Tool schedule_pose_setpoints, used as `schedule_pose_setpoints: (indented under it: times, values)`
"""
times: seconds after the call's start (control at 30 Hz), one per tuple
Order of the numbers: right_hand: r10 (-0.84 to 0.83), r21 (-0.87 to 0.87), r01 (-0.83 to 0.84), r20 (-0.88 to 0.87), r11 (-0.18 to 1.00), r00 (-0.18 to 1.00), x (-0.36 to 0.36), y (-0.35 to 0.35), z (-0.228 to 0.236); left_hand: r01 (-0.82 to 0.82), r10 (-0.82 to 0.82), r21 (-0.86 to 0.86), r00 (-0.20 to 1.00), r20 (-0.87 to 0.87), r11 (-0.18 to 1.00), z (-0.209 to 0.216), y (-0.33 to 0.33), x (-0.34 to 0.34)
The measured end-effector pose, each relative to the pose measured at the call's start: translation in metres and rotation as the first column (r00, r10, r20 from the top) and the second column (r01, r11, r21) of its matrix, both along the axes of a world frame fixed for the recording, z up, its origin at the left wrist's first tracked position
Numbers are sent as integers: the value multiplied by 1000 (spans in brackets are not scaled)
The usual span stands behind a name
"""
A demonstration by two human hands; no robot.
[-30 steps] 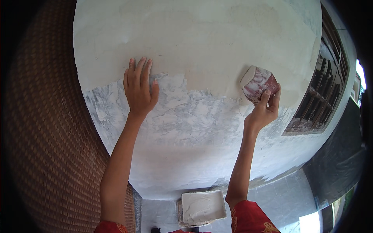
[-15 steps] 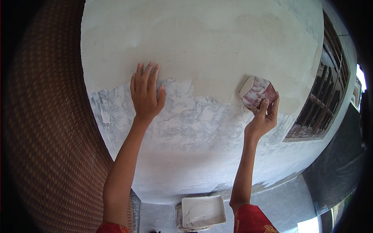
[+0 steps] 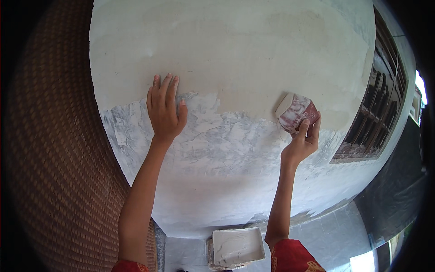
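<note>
Head view: the right hand grasps a reddish spreader by its lower right part, thumb on the near face. The spreader sits just above that grip, tilted, at the wall (whether its whole edge touches, I cannot tell). White smears cover its face, and a pale lip lines its left side. Well left of the grip, the left hand is empty, fingers apart, apparently resting on the wall. Between the hands runs a ragged grey-white band; below the grip lies a tray of pale paste; to the grip's right is a window.

Held to one side, the spreader could probably twist under uneven pressure and gouge the coat. Paste gathered on its lip might drop toward the fingers beneath. The left fingertips could mark the surface if it is soft, and a rightward slip might smear the window frame.
</note>
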State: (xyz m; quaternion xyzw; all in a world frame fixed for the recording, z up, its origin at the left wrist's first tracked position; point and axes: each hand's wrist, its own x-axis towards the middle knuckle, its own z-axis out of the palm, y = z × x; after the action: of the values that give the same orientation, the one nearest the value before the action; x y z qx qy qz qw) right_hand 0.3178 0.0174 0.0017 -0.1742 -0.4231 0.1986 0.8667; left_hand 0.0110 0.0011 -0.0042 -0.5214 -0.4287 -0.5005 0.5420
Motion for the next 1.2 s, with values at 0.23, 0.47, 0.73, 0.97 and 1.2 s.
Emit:
schedule_pose_setpoints:
  times: [0.23, 0.47, 0.73, 0.97, 1.2]
  values:
    - [-6, -8, 10, 370, 1000, 929, -79, -4, -11, -42, 43, 37, 999, -14, 998, 1, -5, -12]
    - [-8, 1, 8, -6, 1000, 1000, 5, -3, 1, -3, 4, 25, 1000, -27, 1000, 1, -1, 0]
    - [-24, 48, 8, 343, 999, 939, -87, 3, -5, -32, 31, 67, 999, 5, 997, -1, -3, -14]
    - [41, -1, -41, 31, 999, 999, -7, -1, 8, 13, -13, 49, 1000, -5, 999, 0, -1, -5]
    - [-5, 68, -17, 310, 998, 951, -99, 1, 3, -29, 30, 49, 999, -23, 998, 0, -3, -16]
